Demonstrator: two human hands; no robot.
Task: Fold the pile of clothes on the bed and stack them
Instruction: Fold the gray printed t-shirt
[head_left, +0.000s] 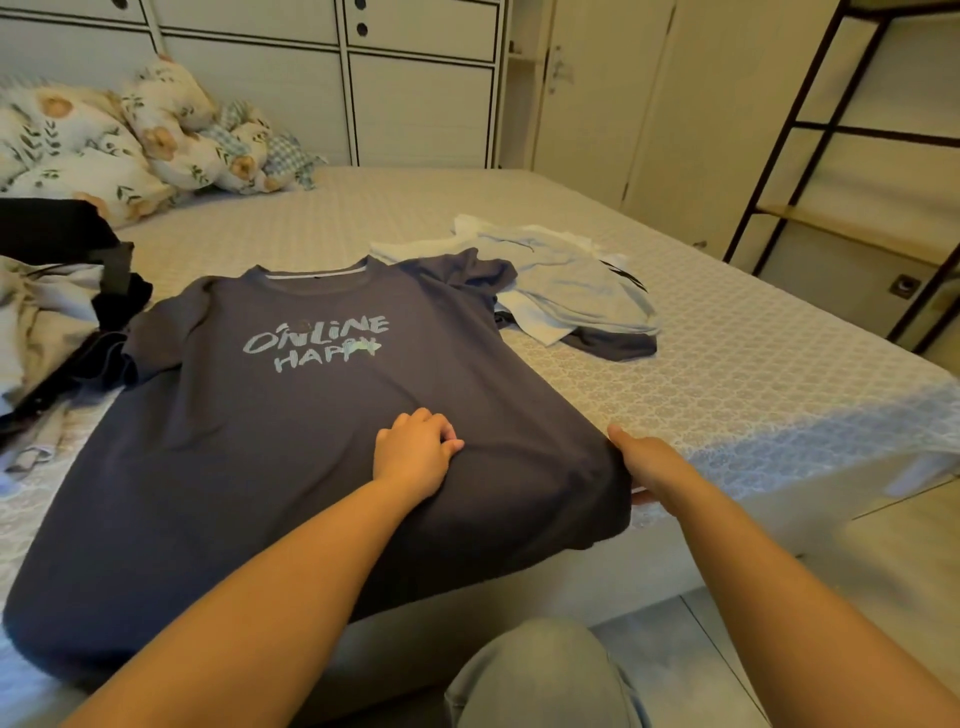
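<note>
Dim, warm yellowish room light, soft shadows, sharp centre, with wide-angle bending at the edges.

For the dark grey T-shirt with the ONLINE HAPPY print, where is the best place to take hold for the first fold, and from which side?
Probably the right side seam near the hem, approached from the right. The T-shirt lies flat, print up, collar away. The right hand already grips that edge with fingers tucked under, while the left hand pinches the cloth mid-body. The right sleeve overlaps the folded stack, so lift it clear first.

Matt grey cotton-like t-shirt (311, 415) with glossy print, textured patterned bedsheet (701, 364), dark metal shelf frame (810, 119), wooden shelf board (852, 234)
</note>
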